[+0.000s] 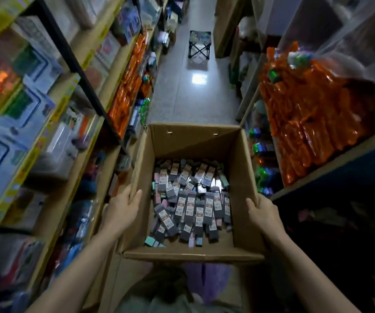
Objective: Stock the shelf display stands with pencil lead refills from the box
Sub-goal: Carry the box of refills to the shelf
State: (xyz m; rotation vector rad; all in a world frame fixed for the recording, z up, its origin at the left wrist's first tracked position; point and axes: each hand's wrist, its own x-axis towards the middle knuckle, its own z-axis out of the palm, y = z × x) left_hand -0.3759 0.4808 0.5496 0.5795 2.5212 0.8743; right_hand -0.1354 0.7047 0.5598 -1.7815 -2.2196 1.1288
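An open brown cardboard box (195,141) is held in front of me at waist height. Its bottom is covered with several small grey, pink and teal packs of pencil lead refills (193,199), lying jumbled with labels up. My left hand (121,211) grips the box's left wall, thumb hooked over the rim. On the opposite side my right hand (263,213) grips the right wall, thumb inside the rim. No display stand can be picked out among the blurred shelves.
I stand in a narrow aisle. Shelves (46,123) on the left hold boxed goods and orange packets. A right-hand shelf carries a heap of orange packets (306,123). A small folding stool (200,44) stands far down the tiled floor (193,100).
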